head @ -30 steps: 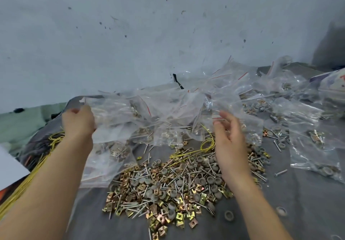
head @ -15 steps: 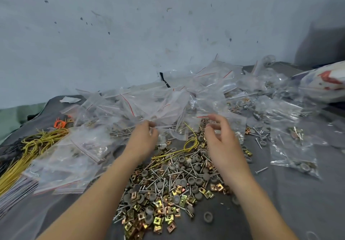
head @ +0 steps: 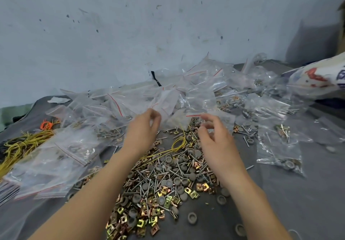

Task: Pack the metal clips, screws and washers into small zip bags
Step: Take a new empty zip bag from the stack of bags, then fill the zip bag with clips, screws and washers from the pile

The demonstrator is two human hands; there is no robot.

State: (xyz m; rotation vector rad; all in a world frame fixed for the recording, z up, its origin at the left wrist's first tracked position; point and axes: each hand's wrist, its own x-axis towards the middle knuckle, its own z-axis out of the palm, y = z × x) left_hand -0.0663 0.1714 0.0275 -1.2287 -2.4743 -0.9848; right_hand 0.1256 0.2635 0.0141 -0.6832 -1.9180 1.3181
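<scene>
Both bare forearms reach forward over the loose heap (head: 168,174), backs of the hands up.

The heap lies on the grey table (head: 298,202). In it are gold-toned square metal clips (head: 155,213), slim steel screws (head: 149,182) and round grey washers (head: 192,217), dull and cupped.

A thin yellow wire loop (head: 179,142) sits on the heap's far part. Clear small zip bags (head: 201,98), crinkled with red seal lines, are banked along the heap's far side.

The left hand (head: 143,127) is at the heap's far left edge. Its fingers are curled toward the thumb against a bag's lower edge, and we cannot tell whether the grip pinches the plastic.

The right hand (head: 214,139) hovers over the heap's far right edge. Its grip is spread and loosely bent, with nothing in it.
</scene>
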